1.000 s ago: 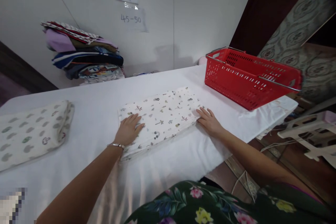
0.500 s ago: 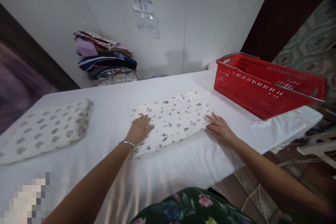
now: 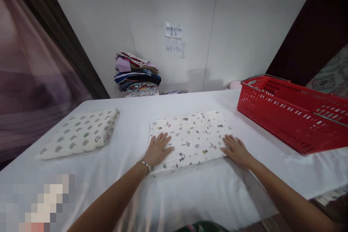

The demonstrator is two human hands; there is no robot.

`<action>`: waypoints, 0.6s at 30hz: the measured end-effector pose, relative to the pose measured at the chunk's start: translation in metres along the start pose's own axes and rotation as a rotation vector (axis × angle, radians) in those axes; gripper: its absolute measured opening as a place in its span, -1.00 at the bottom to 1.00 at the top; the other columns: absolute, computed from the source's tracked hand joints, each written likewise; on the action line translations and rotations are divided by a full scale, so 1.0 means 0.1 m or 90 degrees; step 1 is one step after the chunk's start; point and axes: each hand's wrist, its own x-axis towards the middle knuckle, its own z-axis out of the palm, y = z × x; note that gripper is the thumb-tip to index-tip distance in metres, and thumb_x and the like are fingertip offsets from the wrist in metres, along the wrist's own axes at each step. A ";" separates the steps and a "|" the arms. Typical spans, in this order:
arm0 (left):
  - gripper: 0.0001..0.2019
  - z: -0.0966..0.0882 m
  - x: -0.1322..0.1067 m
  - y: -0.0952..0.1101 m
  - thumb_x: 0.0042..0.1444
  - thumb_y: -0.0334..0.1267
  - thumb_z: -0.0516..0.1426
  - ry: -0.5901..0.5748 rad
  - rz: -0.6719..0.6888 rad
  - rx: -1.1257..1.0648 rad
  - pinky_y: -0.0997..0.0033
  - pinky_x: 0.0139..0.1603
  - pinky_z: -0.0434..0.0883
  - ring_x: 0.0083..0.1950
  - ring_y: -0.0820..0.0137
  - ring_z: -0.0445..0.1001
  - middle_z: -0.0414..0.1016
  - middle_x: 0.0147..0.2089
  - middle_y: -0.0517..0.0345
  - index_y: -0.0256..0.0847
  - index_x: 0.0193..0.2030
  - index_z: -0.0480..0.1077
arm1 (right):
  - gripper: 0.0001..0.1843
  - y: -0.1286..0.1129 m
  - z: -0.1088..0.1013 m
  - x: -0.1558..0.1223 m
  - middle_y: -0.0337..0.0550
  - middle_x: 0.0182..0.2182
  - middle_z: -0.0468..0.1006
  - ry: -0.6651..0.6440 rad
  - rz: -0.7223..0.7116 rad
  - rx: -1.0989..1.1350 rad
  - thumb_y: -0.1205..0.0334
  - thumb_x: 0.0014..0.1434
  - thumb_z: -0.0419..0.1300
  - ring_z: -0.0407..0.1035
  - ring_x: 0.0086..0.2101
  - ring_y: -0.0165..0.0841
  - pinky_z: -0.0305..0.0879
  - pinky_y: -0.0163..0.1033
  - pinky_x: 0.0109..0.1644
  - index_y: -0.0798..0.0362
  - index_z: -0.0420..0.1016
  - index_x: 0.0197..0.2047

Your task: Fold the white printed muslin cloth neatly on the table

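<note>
A folded white cloth [image 3: 190, 137] printed with small plants and figures lies flat before me on the white tablecloth. My left hand [image 3: 159, 149] rests spread on its left side, palm down, with a bracelet at the wrist. On the right end of the cloth lies my right hand [image 3: 236, 150], its fingers flat and apart over the edge. Neither hand grips anything. Further left is a second folded cloth [image 3: 84, 130], cream with grey-green mushroom-like prints, beyond the reach of my left hand.
A red plastic basket [image 3: 285, 123] with metal handles stands at the table's right. Behind the far edge rises a pile of folded fabrics [image 3: 137, 76]. Handwritten paper signs [image 3: 173, 40] hang on the wall. A purplish curtain [image 3: 35, 79] hangs at the left.
The view has shifted, so everything sits further right or lower in the picture. Both hands stay flat on the printed cloth, the right one lying slightly further onto its end.
</note>
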 end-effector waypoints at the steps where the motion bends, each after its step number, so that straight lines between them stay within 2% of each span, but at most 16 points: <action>1: -0.43 -0.03 0.03 0.00 0.21 0.13 -0.14 -0.002 -0.007 -0.009 -0.03 0.35 -0.09 0.40 0.18 -0.11 -0.02 0.38 0.12 -0.03 0.29 0.14 | -0.34 0.01 0.00 0.02 0.01 0.29 0.06 0.006 0.005 0.000 -0.17 0.25 -0.17 -0.13 0.28 -0.13 -0.08 0.17 0.26 0.02 0.17 0.27; 4: -0.44 -0.14 0.17 -0.02 0.22 0.13 -0.16 0.038 -0.035 -0.007 -0.03 0.34 -0.08 0.40 0.18 -0.11 -0.02 0.38 0.09 -0.03 0.28 0.15 | -0.37 -0.04 -0.06 0.21 0.04 0.30 0.02 0.061 0.013 -0.011 -0.13 0.27 -0.16 -0.16 0.29 -0.12 -0.07 0.14 0.26 0.05 0.17 0.27; 8: -0.41 -0.23 0.46 -0.16 0.20 0.11 -0.12 0.089 -0.076 0.053 -0.05 0.36 -0.21 0.42 0.16 -0.19 -0.07 0.40 0.03 -0.12 0.29 0.15 | -0.37 -0.17 -0.13 0.73 0.09 0.32 -0.06 0.125 -0.037 -0.028 -0.07 0.28 -0.15 -0.22 0.30 -0.12 -0.08 0.10 0.27 0.12 0.13 0.28; 12: -0.31 -0.15 0.65 -0.44 0.17 0.18 -0.16 0.048 -0.240 0.008 -0.12 0.34 -0.20 0.42 0.08 -0.22 -0.15 0.42 0.03 -0.18 0.34 0.03 | -0.36 -0.13 -0.05 1.21 0.12 0.31 -0.01 0.077 0.017 -0.053 -0.07 0.26 -0.12 -0.18 0.29 -0.08 -0.07 0.15 0.25 0.17 0.14 0.26; 14: -0.27 -0.09 0.67 -0.54 0.15 0.23 -0.21 0.038 -0.287 -0.033 -0.14 0.33 -0.20 0.42 0.07 -0.24 -0.19 0.43 0.08 -0.14 0.36 -0.03 | -0.37 -0.05 0.04 1.32 0.10 0.29 0.04 0.066 0.040 -0.064 -0.09 0.26 -0.13 -0.15 0.28 -0.09 -0.06 0.18 0.23 0.15 0.17 0.24; 18: -0.29 -0.03 0.64 -0.60 0.14 0.24 -0.20 0.055 -0.276 -0.074 -0.11 0.34 -0.25 0.42 0.10 -0.25 -0.18 0.43 0.14 -0.08 0.34 0.01 | -0.39 0.08 0.13 1.36 0.04 0.29 0.07 0.076 0.036 -0.035 -0.10 0.25 -0.14 -0.15 0.28 -0.12 -0.08 0.17 0.24 0.09 0.21 0.21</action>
